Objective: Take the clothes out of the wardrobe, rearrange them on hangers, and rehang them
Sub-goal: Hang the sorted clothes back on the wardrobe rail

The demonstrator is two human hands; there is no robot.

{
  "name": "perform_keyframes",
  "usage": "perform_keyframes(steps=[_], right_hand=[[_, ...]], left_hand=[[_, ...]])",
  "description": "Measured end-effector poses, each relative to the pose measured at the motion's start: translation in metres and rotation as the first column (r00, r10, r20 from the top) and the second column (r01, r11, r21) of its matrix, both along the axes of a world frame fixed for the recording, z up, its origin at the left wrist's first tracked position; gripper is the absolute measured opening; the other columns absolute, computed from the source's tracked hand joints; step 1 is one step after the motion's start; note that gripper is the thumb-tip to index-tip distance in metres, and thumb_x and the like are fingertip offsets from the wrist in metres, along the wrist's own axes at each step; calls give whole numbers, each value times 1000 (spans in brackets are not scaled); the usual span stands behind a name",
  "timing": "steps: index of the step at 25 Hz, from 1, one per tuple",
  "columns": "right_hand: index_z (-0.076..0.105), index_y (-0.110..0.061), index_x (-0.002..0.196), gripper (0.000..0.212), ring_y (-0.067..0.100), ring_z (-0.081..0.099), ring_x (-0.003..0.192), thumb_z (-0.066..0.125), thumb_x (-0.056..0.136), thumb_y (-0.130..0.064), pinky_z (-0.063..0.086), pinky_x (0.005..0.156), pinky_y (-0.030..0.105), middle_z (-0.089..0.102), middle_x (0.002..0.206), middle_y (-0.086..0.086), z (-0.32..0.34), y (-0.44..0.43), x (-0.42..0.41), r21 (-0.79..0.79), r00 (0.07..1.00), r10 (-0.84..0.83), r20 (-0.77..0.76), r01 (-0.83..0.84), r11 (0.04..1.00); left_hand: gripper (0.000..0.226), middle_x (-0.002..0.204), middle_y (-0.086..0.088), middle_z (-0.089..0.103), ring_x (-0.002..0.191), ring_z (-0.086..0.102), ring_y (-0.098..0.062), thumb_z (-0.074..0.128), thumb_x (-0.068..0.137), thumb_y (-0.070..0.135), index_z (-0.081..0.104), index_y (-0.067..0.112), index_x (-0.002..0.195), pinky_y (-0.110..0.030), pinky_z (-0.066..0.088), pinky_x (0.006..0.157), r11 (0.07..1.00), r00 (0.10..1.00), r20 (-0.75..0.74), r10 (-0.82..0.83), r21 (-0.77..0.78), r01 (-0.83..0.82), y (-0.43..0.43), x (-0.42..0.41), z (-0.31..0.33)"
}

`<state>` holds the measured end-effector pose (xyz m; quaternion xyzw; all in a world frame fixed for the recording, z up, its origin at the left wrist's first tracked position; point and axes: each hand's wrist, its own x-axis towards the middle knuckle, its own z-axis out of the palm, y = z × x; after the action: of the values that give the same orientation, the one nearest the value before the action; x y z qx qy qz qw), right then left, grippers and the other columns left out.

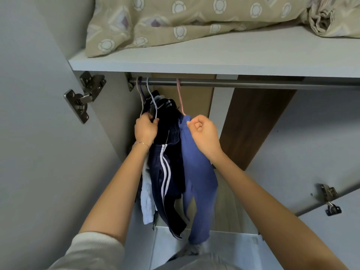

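Note:
Inside the open wardrobe, a metal rail (253, 85) carries several hangers at its left end. My left hand (145, 128) grips the necks of the two leftmost hangers (151, 98), which bear dark navy clothes with white stripes (165, 172) and a pale blue garment (147, 199). My right hand (203, 134) pinches the top of a blue garment (196, 178) that hangs from a pink hanger (180, 98) hooked on the rail. The blue garment dangles down in front of me.
A grey shelf (214, 61) above the rail holds patterned beige bedding (175, 22). The left door (29, 133) stands open with a metal hinge (83, 96); the right door (321, 152) has a hinge (329, 197) too. Brown back panel (253, 123) behind the rail.

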<state>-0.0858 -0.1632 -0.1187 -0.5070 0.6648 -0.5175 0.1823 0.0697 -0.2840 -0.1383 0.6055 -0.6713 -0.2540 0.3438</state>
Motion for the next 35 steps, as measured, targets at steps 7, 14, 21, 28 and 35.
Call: perform_keyframes(steps=[7, 14, 21, 28, 35], right_hand=[[57, -4, 81, 15, 7, 45, 58, 56, 94, -11, 38, 61, 24, 46, 58, -7, 19, -33, 14, -18, 999, 34, -37, -34, 999], [52, -14, 80, 16, 19, 52, 73, 57, 95, -16, 46, 73, 35, 47, 64, -7, -6, -78, 35, 186, 999, 29, 32, -35, 982], [60, -10, 117, 22, 18, 55, 82, 55, 97, -17, 46, 75, 32, 60, 81, -4, -4, -53, 43, 314, 996, 92, -3, -86, 946], [49, -15, 137, 41, 21, 47, 125, 52, 97, -16, 37, 102, 29, 56, 134, 2, 20, 83, 35, 144, 970, 127, -207, -98, 985], [49, -17, 139, 42, 20, 45, 130, 53, 97, -16, 37, 110, 38, 52, 140, 1, 38, 211, 85, 125, 902, 421, -96, -409, 904]], left_hand=[[28, 118, -10, 66, 108, 61, -22, 51, 98, 12, 60, 5, 123, -24, 45, 88, 975, 990, -124, -60, -221, 31, 35, 20, 10], [30, 115, -5, 68, 105, 62, -20, 50, 99, 19, 60, 10, 126, -24, 45, 83, 975, 998, -33, -60, -214, 51, 59, 37, 10], [30, 117, -5, 67, 107, 60, -21, 49, 99, 16, 59, 8, 126, -31, 48, 90, 981, 995, -7, -97, -172, 94, 93, 43, 26], [29, 118, -6, 65, 108, 58, -20, 51, 97, 14, 59, 6, 123, -28, 44, 92, 981, 997, -2, -75, -181, 74, 188, 57, 46], [38, 139, -8, 55, 129, 49, -25, 52, 99, 16, 52, 8, 136, -26, 32, 106, 987, 989, 2, 150, -50, -150, 364, 105, 52]])
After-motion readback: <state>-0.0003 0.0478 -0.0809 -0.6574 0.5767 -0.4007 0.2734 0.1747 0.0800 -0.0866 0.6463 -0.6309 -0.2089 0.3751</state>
